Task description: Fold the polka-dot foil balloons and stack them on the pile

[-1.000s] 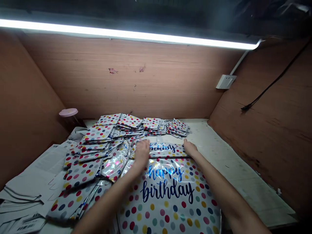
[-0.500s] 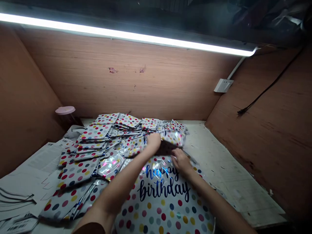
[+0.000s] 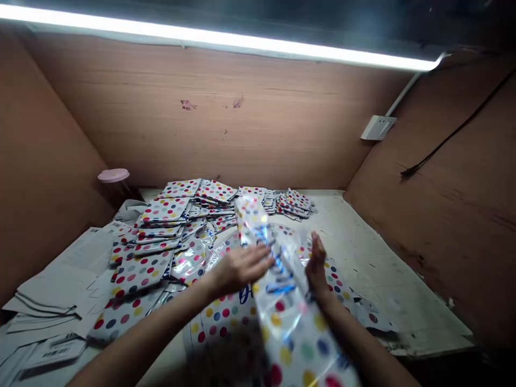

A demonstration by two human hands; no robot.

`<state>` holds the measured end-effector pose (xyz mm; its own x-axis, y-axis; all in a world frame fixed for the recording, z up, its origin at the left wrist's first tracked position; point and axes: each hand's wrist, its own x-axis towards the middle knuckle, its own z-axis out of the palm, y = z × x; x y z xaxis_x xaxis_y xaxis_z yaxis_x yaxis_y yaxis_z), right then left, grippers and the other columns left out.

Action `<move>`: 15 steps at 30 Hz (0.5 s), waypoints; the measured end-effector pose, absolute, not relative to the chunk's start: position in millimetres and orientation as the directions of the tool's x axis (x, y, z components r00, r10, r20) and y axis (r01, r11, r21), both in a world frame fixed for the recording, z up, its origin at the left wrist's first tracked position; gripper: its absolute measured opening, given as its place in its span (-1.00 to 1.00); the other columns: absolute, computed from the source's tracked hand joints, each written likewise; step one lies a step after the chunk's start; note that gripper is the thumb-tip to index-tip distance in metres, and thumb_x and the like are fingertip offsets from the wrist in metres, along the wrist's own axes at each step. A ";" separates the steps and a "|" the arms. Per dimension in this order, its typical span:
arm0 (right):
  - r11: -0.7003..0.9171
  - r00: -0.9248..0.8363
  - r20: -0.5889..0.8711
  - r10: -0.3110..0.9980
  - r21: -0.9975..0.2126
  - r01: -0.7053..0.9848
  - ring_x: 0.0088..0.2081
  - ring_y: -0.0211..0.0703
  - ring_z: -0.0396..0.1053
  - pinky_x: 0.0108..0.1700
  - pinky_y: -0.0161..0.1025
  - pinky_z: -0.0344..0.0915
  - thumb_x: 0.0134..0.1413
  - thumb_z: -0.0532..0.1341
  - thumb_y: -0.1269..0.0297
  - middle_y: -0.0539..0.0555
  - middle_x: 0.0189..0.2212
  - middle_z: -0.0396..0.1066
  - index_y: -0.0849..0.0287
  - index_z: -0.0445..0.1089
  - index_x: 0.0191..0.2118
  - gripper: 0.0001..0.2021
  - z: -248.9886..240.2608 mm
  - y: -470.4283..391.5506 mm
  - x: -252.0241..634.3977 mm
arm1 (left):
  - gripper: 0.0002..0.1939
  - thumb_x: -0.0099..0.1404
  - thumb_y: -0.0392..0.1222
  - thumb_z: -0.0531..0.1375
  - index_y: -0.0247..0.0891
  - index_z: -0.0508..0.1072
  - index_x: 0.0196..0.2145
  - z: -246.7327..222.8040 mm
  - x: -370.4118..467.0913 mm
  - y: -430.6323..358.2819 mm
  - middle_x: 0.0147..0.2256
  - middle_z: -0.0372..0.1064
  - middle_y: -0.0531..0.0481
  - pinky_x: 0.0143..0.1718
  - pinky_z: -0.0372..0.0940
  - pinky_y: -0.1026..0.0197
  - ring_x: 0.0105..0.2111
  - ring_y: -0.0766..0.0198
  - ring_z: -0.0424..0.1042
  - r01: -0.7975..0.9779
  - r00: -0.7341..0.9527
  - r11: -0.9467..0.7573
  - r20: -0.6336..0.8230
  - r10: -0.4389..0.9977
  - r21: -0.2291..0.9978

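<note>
In the head view, a long shiny polka-dot plastic bag point(image 3: 294, 328) with blue lettering stands slanted between my hands, its surface creased and partly blurred. My left hand point(image 3: 244, 266) lies against its left side with fingers stretched out. On the other side, my right hand point(image 3: 317, 269) is upright beside the bag, fingers straight and pointing up; I cannot tell whether it touches. Beneath is another spotted sheet point(image 3: 223, 322) with dark blue lettering, largely covered by the bag and my arms.
Piles of folded polka-dot packs point(image 3: 161, 231) fill the left and back of the table point(image 3: 363, 252). White papers point(image 3: 60, 279) and barcode labels point(image 3: 56, 350) lie far left. A pink-lidded jar point(image 3: 114, 176) stands in the back left corner. A black cable point(image 3: 451, 142) hangs at right.
Earlier, a spotted bag lay flat with "happy birthday" facing up and both hands at its far edge. Now a bag is narrow and slanted between my hands, which have come nearer and opened out.
</note>
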<state>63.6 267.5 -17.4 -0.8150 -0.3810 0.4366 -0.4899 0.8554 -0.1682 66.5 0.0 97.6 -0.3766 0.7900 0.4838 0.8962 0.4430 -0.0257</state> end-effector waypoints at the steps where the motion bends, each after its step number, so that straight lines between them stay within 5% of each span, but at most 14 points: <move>1: 0.845 -0.772 0.500 -0.393 -0.135 -0.518 0.34 0.39 -0.47 0.23 0.49 -0.27 0.14 0.19 0.09 0.33 0.34 -0.20 0.14 -0.22 0.36 -0.22 -17.6 271.4 82.4 | -0.67 0.43 -0.23 -0.04 -0.15 0.42 0.03 67.2 73.9 -4.0 0.05 0.39 -0.12 0.07 0.34 0.08 0.10 0.14 0.34 0.926 -0.340 0.377 0.402 0.850 -0.014; 3: 0.738 -0.632 0.528 -0.567 -0.015 -0.675 0.35 0.26 -0.33 0.26 0.38 -0.13 0.15 0.20 0.20 0.21 0.32 -0.07 0.01 -0.11 0.33 -0.30 -17.2 273.1 116.2 | -0.68 0.42 -0.28 -0.01 -0.12 0.41 0.04 18.0 86.6 -12.1 0.05 0.39 -0.13 0.11 0.30 0.08 0.10 0.14 0.34 0.952 -0.299 0.304 0.305 0.904 0.031; 6: 0.422 -0.392 0.300 -0.870 0.039 -0.906 0.32 -0.01 -0.06 0.29 0.05 0.07 0.22 0.05 0.47 0.11 0.26 0.12 0.06 0.01 0.31 -0.44 -12.4 262.1 146.3 | -0.61 0.40 -0.31 0.03 -0.11 0.30 0.15 -21.0 103.5 -22.0 0.17 0.23 -0.17 0.22 0.13 -0.04 0.23 0.10 0.15 0.940 -0.340 0.328 0.252 0.906 0.089; 8: 0.378 -0.383 0.208 -0.900 -0.063 -0.923 0.30 -0.05 0.00 0.26 -0.03 0.13 0.21 -0.01 0.54 0.15 0.23 0.17 0.19 0.01 0.31 -0.44 -8.2 253.9 152.3 | -0.57 0.40 -0.33 0.04 -0.13 0.24 0.19 -30.7 114.4 -26.9 0.19 0.21 -0.17 0.25 0.06 -0.09 0.25 0.09 0.10 0.915 -0.404 0.387 0.276 0.872 0.118; 10: 0.405 -0.435 0.171 -0.884 -0.184 -0.896 0.30 -0.05 0.00 0.24 -0.02 0.15 0.17 0.01 0.54 0.17 0.24 0.16 0.19 -0.03 0.33 -0.39 -5.3 250.3 152.1 | -0.61 0.40 -0.34 0.03 -0.14 0.31 0.14 -34.8 125.1 -30.5 0.08 0.35 -0.12 0.23 0.10 -0.07 0.15 0.15 0.27 0.881 -0.473 0.439 0.338 0.814 0.175; 13: 0.418 -0.488 0.119 -0.865 -0.368 -0.831 0.29 0.02 0.02 0.25 0.01 0.11 0.01 0.16 0.36 0.18 0.27 0.09 0.17 -0.04 0.34 -0.26 -6.4 249.4 148.1 | -0.71 0.39 -0.28 0.03 -0.15 0.46 -0.02 -35.9 138.4 -31.3 -0.12 0.51 -0.07 0.10 0.26 0.03 -0.10 0.22 0.47 0.786 -0.618 0.502 0.420 0.665 0.361; 15: 0.456 -0.575 0.160 -0.802 -0.456 -0.764 0.20 0.06 0.18 0.20 0.00 0.18 -0.05 0.22 0.24 0.21 0.19 0.23 0.17 0.11 0.27 -0.30 -11.4 244.0 143.2 | -0.72 0.38 -0.25 0.01 -0.16 0.51 -0.13 -32.7 142.9 -27.2 -0.19 0.53 -0.07 -0.02 0.33 0.06 -0.17 0.20 0.49 0.633 -0.773 0.574 0.385 0.505 0.519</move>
